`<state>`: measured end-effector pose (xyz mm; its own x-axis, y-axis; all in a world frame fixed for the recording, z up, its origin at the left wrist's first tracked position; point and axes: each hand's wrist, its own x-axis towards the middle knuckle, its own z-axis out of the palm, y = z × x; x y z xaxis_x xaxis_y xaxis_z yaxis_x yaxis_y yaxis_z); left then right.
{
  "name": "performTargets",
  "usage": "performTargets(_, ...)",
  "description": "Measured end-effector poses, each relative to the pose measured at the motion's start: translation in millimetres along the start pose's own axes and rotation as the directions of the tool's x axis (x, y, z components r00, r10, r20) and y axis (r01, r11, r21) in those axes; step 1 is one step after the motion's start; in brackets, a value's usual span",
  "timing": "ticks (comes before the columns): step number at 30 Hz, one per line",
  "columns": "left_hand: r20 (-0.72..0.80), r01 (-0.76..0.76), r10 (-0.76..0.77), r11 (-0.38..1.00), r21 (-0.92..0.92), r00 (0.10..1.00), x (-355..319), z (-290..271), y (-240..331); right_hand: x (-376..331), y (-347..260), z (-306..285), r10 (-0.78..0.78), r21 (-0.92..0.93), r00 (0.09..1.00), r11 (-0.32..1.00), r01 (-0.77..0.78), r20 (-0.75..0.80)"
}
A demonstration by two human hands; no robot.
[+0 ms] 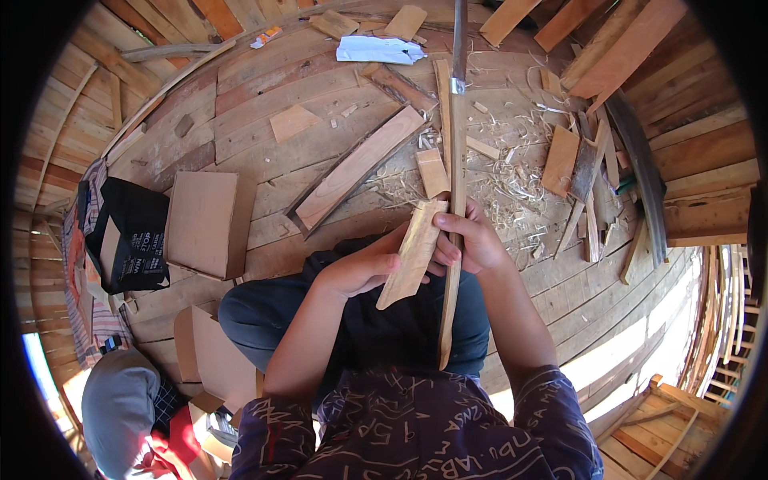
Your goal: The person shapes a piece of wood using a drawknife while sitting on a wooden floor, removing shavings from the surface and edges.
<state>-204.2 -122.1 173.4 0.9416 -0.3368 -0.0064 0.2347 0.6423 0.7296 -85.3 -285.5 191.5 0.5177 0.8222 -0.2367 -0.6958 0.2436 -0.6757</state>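
Over my lap, my left hand (360,273) is closed on a short, pale wood block (410,260) with a slanted lower end. My right hand (478,238) grips a long-handled knife (458,152), its thumb across the wooden handle and its fingertips against the block's right edge. The handle runs from my lap away from me, through a metal collar to a dark blade at the top edge. Some fingers are hidden behind the block and handle. Just beyond the block's far end lies a small wood offcut (432,173).
A bark-edged board (360,166) and curled shavings (512,192) lie on the plank floor ahead. Several wood scraps are at right, near a dark curved plank (640,176). To the left stand a cardboard box (204,224) and a black bag (132,236). White paper (380,50) lies far ahead.
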Motion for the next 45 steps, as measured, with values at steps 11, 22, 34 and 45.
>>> performTargets(11, -0.391, 0.234, -0.043, 0.858, 0.457, 0.919, 58, -32, 3, 42, -47, -26, -0.052, -0.699, 0.953, 0.691, -0.182, -0.3)
performTargets(22, -0.625, 0.745, 0.509, -0.051, 0.665, 0.592, 103, -203, -4, 65, -54, -149, -0.025, -0.907, 0.964, 0.345, -0.241, -0.265)
performTargets(34, -0.555, 0.719, 0.511, -0.199, 0.666, 0.656, 168, -241, -27, 46, -2, -211, -0.156, -0.952, 0.94, 0.048, -0.301, -0.305)
performTargets(45, -0.545, 0.69, 0.468, -0.225, 0.687, 0.696, 191, -250, -13, 51, 30, -220, -0.241, -0.945, 0.919, -0.025, -0.327, -0.312)
